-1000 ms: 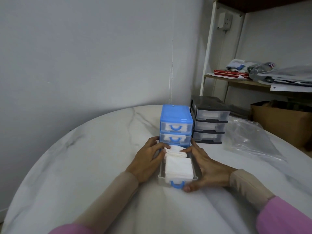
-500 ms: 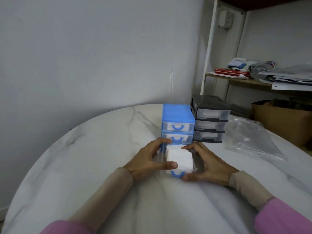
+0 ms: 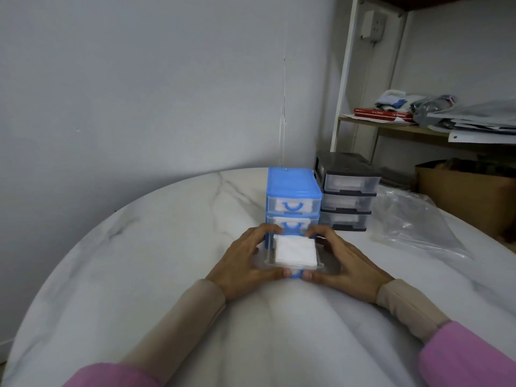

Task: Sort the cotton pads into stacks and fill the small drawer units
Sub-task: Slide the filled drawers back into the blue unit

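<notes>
A blue drawer unit (image 3: 291, 188) stands at the middle of the round marble table (image 3: 139, 261). Its bottom clear drawer (image 3: 266, 259) with a blue handle sticks out part way toward me, filled with a stack of white cotton pads (image 3: 296, 251). My left hand (image 3: 245, 263) grips the drawer's left side, thumb at the front by the handle. My right hand (image 3: 343, 265) grips its right side in the same way, thumb at the front. The two upper drawers are closed.
A black drawer unit (image 3: 347, 191) with white pads in its clear drawers stands right of the blue one. A crumpled clear plastic bag (image 3: 413, 222) lies at the right. Behind are a white shelf (image 3: 391, 129) with books and papers, and a cardboard box (image 3: 469, 191).
The pad-filled drawer has slid further into the blue unit, away from me, with both hands moving along on its sides. My thumbs have come round to its front.
</notes>
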{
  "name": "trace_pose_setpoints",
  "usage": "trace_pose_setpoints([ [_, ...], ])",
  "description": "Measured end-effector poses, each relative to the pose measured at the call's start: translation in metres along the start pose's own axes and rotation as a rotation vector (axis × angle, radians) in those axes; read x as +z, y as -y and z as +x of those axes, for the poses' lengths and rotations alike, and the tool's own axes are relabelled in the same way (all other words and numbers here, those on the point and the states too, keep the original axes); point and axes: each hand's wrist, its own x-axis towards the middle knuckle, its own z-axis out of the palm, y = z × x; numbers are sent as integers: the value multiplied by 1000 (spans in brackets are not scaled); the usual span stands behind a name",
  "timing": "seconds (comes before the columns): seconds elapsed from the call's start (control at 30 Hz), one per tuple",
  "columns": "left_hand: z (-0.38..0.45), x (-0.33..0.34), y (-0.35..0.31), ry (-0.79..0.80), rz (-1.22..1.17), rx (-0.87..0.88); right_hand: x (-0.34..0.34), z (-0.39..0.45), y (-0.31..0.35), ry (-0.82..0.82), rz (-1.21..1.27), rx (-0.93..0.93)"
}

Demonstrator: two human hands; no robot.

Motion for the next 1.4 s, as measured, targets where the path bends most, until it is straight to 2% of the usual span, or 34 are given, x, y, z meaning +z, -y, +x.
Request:
trace_pose_setpoints([
  [0.13, 1, 0, 1, 15, 105, 37, 2, -1, -1, -4, -58, -22],
  [0.37, 3, 2, 7, -49, 79, 21, 6, 2, -1, -75, -71, -6],
  [0.6, 3, 2, 7, -48, 141, 51, 9, 2, 0, -101, -149, 16],
  [0.87, 6, 6, 6, -109, 93, 22, 7, 2, 0, -129, -75, 13],
  [1.23, 3, 4, -1, -136, 273, 68, 7, 2, 3, -148, -104, 33],
  [1.4, 4, 6, -3, -193, 269, 50, 7, 1, 5, -174, -122, 16],
])
